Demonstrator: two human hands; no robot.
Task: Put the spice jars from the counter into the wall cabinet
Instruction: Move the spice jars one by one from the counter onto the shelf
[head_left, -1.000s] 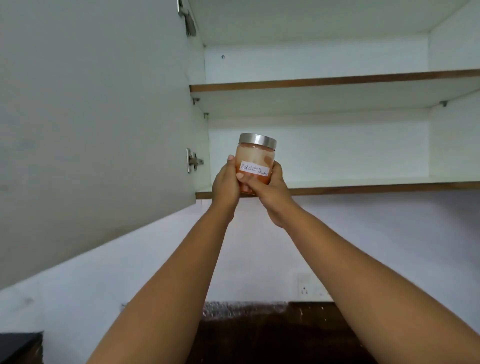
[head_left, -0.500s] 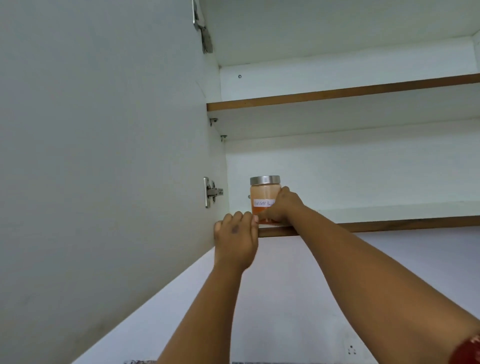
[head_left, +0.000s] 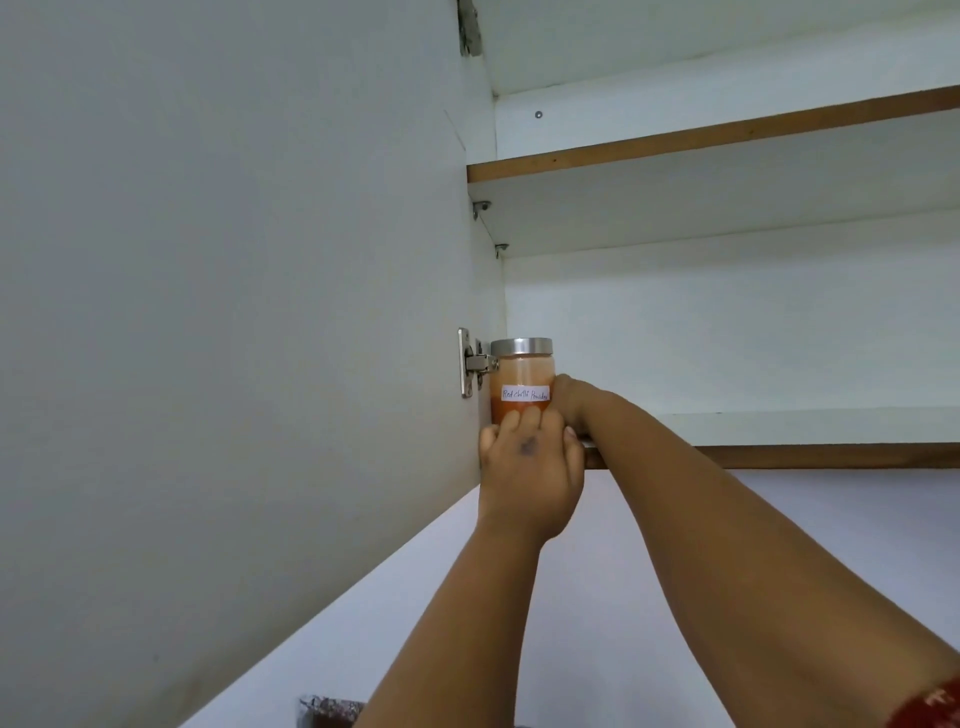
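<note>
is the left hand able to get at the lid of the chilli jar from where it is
Probably yes. The left hand already touches the front of the jar low down, and the steel lid just above is uncovered. The right hand sits at the jar's right side, and the door hinge crowds only the left.

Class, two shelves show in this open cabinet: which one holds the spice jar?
The lower shelf: the red chilli powder jar stands at its left end. The upper shelf shows no jar.

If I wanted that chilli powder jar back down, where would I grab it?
Probably round the glass body of the jar just under its steel lid, coming from the front right: it stands upright at the lower shelf edge, tight against the hinge on its left.
</note>
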